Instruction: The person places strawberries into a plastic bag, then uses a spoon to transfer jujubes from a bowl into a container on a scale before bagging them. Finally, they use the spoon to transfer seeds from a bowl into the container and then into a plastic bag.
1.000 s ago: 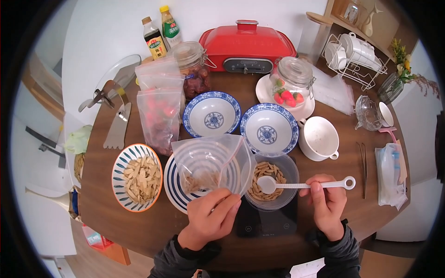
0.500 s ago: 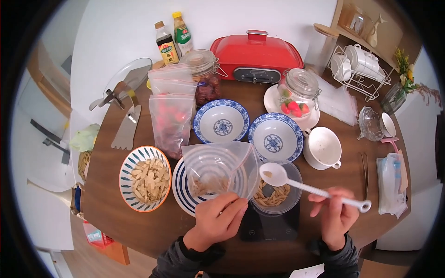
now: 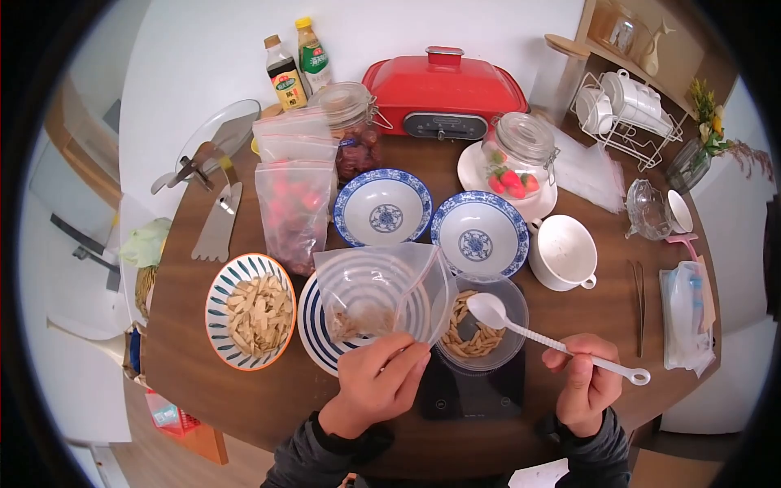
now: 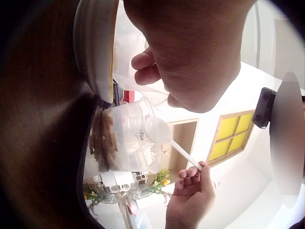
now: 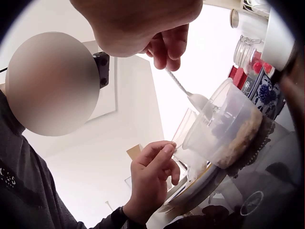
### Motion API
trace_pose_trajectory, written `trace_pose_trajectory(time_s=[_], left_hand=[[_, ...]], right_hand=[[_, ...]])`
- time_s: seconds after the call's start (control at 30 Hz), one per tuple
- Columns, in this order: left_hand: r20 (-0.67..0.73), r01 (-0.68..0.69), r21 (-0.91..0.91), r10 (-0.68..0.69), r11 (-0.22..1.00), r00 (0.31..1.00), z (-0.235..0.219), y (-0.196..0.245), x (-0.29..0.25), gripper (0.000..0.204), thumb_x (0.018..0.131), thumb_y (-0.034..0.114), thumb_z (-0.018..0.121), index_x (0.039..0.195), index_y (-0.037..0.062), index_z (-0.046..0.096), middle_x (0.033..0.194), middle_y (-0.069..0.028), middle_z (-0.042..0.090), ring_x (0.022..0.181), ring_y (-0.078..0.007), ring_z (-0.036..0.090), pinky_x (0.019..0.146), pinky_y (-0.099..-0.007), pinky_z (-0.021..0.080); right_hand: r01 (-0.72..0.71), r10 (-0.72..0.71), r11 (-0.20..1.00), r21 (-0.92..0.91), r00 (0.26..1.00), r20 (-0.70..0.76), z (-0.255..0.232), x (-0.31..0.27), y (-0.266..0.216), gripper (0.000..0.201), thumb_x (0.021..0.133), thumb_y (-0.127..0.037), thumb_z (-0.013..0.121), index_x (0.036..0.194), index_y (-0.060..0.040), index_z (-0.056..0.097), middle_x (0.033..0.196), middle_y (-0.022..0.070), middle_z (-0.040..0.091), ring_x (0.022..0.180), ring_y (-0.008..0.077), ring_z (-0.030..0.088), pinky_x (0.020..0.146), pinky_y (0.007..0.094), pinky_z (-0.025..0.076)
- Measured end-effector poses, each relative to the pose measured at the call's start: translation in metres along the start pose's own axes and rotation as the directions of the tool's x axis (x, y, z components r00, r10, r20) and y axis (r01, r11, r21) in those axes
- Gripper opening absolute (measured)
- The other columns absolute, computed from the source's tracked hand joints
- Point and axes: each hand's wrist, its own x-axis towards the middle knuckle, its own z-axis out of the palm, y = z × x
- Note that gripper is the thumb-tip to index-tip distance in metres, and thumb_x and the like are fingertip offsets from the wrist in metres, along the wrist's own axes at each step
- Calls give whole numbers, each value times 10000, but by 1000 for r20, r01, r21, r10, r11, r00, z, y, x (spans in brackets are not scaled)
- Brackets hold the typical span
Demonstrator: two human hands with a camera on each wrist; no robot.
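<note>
My left hand (image 3: 376, 386) pinches the lower edge of a clear zip bag (image 3: 370, 276) at its near right corner. A few pale brown bits (image 3: 354, 321) lie low in the bag, which stands over a blue-striped plate (image 3: 312, 329). My right hand (image 3: 587, 386) holds a white plastic spoon (image 3: 541, 338) by its ribbed handle, fingers and thumb curled round it. The spoon's bowl (image 3: 487, 309) is over a clear round tub (image 4: 136, 143) holding pale dried strips (image 3: 476, 343). This tub rests on a black kitchen scale (image 3: 472, 403).
An oval bowl (image 3: 213, 321) of pale slices stands left. Behind are two blue-and-white bowls (image 3: 382, 195), a two-handled white cup (image 3: 563, 254), bagged fruit (image 3: 294, 215), lidded jars (image 3: 521, 150) and a red electric cooker (image 3: 443, 89). Tweezers (image 3: 639, 309) lie right.
The spoon has risen from among the strips in the tub and shifted toward the right, its handle now tilting down to the right. My left hand keeps its hold on the bag.
</note>
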Motion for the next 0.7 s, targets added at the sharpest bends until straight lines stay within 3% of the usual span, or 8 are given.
trace_pose_trajectory(time_s=[0.1, 0.17, 0.33, 0.4, 0.53, 0.7], left_hand=[[-22, -43, 3, 43, 999, 999, 1, -2, 1, 210, 763, 14, 774, 962, 42, 715, 913, -60, 652, 596, -199, 619, 510, -291, 479], [-30, -41, -9, 41, 999, 999, 2, -2, 2, 209, 759, 7, 774, 958, 38, 717, 899, -64, 652, 589, -198, 618, 503, -291, 475], [-29, -43, -9, 42, 999, 999, 2, -2, 2, 205, 757, 3, 774, 952, 32, 718, 888, -69, 650, 582, -198, 614, 495, -289, 470], [-30, -44, -11, 43, 999, 999, 1, -2, 3, 202, 758, 3, 774, 950, 30, 719, 887, -69, 649, 582, -197, 613, 494, -288, 469], [-21, -38, -5, 38, 999, 999, 1, -2, 2, 193, 762, 7, 771, 947, 31, 720, 885, -67, 649, 578, -194, 611, 491, -285, 467], [-25, -38, -5, 38, 999, 999, 1, -1, 3, 185, 764, 12, 769, 942, 32, 722, 885, -64, 650, 574, -192, 607, 490, -284, 466]], right_hand=[[-55, 55, 998, -29, 998, -7, 0, 5, -1, 189, 1020, -127, 553, 1051, 49, 613, 783, 123, 696, 653, 180, 665, 598, 274, 527], [-32, 52, 996, -87, 972, 231, -1, 11, 3, 151, 994, -99, 581, 1020, 40, 635, 744, 110, 696, 630, 205, 679, 591, 291, 530], [-75, 107, 988, -134, 961, 254, 5, 12, 0, 108, 963, -78, 611, 1000, 17, 649, 734, 105, 696, 629, 244, 685, 604, 322, 540], [6, 35, 979, -202, 979, 201, 6, 12, 2, 89, 953, -69, 616, 994, 3, 648, 750, 103, 698, 630, 262, 683, 594, 336, 540], [-22, 46, 992, -125, 979, 198, 5, 10, 1, 76, 940, -60, 624, 990, -7, 644, 767, 105, 701, 631, 272, 680, 588, 340, 536], [9, 44, 985, -173, 953, 300, 8, 12, 3, 61, 919, -41, 633, 967, -14, 659, 773, 114, 701, 639, 280, 687, 595, 345, 547]])
